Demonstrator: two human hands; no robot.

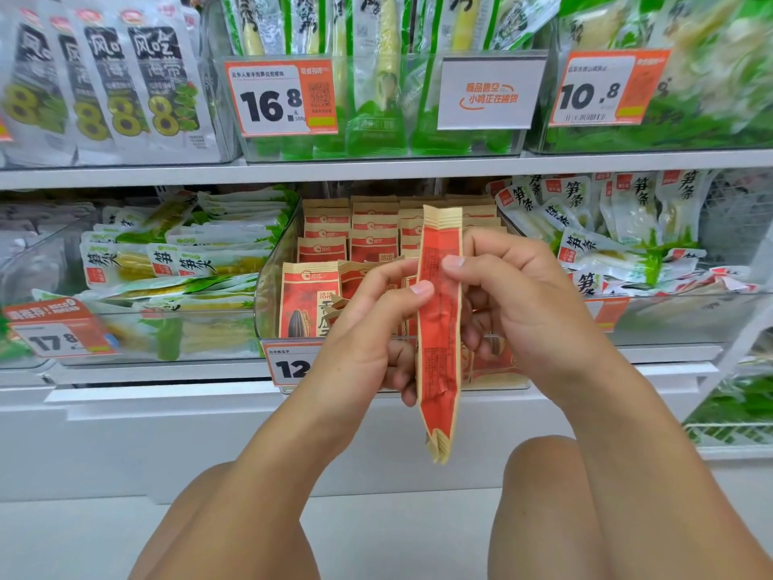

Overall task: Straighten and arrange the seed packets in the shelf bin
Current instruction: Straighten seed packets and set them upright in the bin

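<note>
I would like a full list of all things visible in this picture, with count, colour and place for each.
held seed packets: a few, red and tan, edge-on, pinched between both hands
clear bin: one, middle shelf, holding many red and tan seed packets
bamboo shoot packs: many, white and green, neighbouring bins
seaweed packs: several, white and black, top left
price tags: several, orange and white, bin fronts
left hand: one, pinching packets
right hand: one, pinching packets

Held packet (pixel 440 328): red panel, tan kraft edges. Bin packets (pixel 307 299): tan and red, black striped seed print. Price tag (pixel 288 366): white, orange border, black digits. Neighbouring packs (pixel 175 261): white, green, yellow.
</note>
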